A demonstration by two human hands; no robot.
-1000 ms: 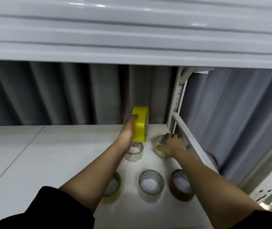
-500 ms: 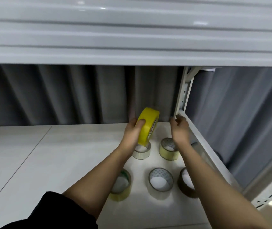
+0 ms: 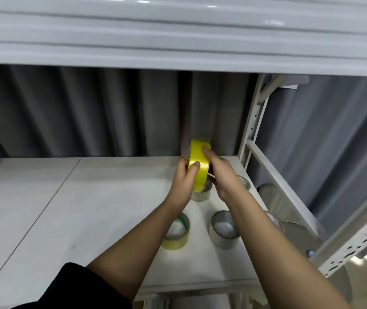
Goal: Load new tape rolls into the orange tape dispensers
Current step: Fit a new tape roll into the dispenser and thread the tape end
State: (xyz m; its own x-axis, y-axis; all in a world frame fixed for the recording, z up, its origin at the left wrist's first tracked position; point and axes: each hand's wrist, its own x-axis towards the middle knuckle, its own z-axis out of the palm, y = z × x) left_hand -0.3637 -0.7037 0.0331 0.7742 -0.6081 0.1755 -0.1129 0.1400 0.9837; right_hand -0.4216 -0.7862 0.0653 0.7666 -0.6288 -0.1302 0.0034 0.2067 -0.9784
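I am seeing both the left hand [image 3: 183, 176] and right hand [image 3: 222, 172] pinching the upright yellow tape roll [image 3: 198, 161] above the white shelf [image 3: 102, 197].

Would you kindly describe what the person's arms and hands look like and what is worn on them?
Both forearms are bare, with no gloves, watch or rings visible on the left hand or the right hand. A black short sleeve covers the left upper arm; a sliver of dark sleeve shows at the right edge of the frame.
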